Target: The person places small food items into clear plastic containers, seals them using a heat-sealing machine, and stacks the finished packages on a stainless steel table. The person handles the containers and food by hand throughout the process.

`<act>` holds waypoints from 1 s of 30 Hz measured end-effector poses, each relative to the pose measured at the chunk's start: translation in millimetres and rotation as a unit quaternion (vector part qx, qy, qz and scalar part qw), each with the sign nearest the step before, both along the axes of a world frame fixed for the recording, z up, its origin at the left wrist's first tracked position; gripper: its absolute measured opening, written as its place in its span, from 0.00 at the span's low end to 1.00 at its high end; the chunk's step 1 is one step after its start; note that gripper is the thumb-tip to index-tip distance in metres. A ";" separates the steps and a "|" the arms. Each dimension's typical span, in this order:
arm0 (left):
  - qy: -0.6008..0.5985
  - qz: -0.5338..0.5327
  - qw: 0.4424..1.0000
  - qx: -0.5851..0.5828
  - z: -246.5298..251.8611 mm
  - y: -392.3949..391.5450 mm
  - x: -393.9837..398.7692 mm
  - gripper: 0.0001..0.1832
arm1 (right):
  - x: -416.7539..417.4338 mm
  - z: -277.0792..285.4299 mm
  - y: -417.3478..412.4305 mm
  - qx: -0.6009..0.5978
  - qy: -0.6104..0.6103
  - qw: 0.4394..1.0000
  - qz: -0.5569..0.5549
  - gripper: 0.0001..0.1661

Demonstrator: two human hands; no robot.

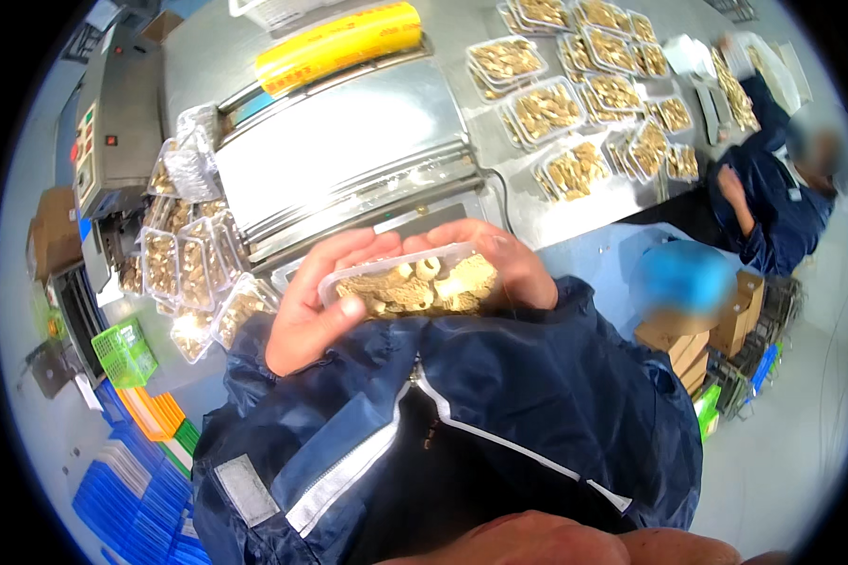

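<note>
Close to my chest is a clear plastic tray [328, 286] of pale brown mushrooms [424, 286] that look like morels. My left hand [318, 304] grips the tray's left end, its thumb over the near rim and its fingers along the far side. My right hand [516, 265] curls around the right end, fingers on the far wall; its thumb is partly hidden. The tray tilts toward me. Just beyond my hands stands a film wrapping machine [346, 141] with a shiny metal top and a yellow roll of film [339, 46] at its back.
Filled trays [548, 109] stand stacked at the right of the steel table [530, 229]. Several wrapped trays [191, 265] are piled at the left, beside a grey control machine [124, 120] and a green basket [124, 353]. A co-worker in dark blue [777, 191] sits at the far right.
</note>
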State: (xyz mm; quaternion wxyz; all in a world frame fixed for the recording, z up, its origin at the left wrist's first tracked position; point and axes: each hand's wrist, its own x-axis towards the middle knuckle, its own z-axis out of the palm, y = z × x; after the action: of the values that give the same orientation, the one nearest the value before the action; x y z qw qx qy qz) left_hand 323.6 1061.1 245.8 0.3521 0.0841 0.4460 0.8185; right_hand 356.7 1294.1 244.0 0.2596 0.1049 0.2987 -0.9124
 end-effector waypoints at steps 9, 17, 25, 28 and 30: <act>-0.124 -0.041 0.989 0.064 -20.8 -70.6 20.6 0.28 | 17.0 -37.7 11.3 0.136 0.068 0.947 0.284 0.33; -0.075 0.418 0.894 -0.144 -93.1 -146.2 1.6 0.29 | -50.8 -35.8 -38.6 0.320 0.183 0.880 0.299 0.22; -0.134 0.576 0.797 -0.122 -219.4 -428.4 -99.9 0.35 | -62.6 -108.4 178.8 0.528 -0.020 0.837 -0.143 0.15; -0.136 0.586 0.720 -0.346 -229.0 -434.8 -121.8 0.36 | -9.9 -148.6 275.7 0.623 -0.109 0.728 -0.266 0.12; -0.061 0.565 0.514 -0.643 -207.0 -473.0 -116.6 0.35 | 17.3 -175.1 312.4 0.670 -0.127 0.685 -0.257 0.12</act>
State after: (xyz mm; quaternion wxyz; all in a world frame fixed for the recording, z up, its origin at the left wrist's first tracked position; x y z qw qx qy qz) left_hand 207.0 588.2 38.8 -0.2000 -0.4850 0.7815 0.3377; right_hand 373.9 1606.5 68.8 -0.0893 0.4386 0.7556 -0.4783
